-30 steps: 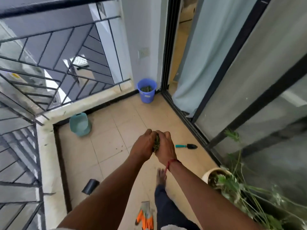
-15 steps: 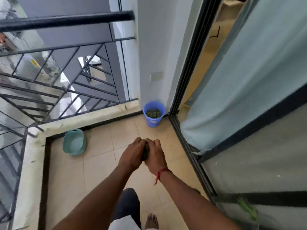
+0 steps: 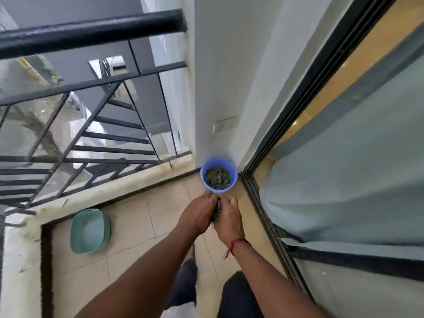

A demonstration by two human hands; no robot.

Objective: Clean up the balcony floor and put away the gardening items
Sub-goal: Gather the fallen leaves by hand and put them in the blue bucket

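Observation:
A clump of green leaves (image 3: 216, 213) is squeezed between my two hands. My left hand (image 3: 198, 214) cups it from the left and my right hand (image 3: 228, 218) from the right, fingers curled round it. Both hands hover just short of a blue bucket (image 3: 234, 177) that stands in the balcony's far corner. Leaf cuttings (image 3: 217, 178) partly fill the bucket.
A teal basin (image 3: 90, 230) lies on the tiled floor at the left, near the low ledge (image 3: 96, 191) under the black railing (image 3: 91, 31). The sliding door frame (image 3: 263, 210) and a grey curtain (image 3: 344, 191) run along the right.
I have walked toward the corner, so the blue bucket is now right in front of my hands. The trowel, glove and potted plant have dropped out of view. Both hands still hold the leaves.

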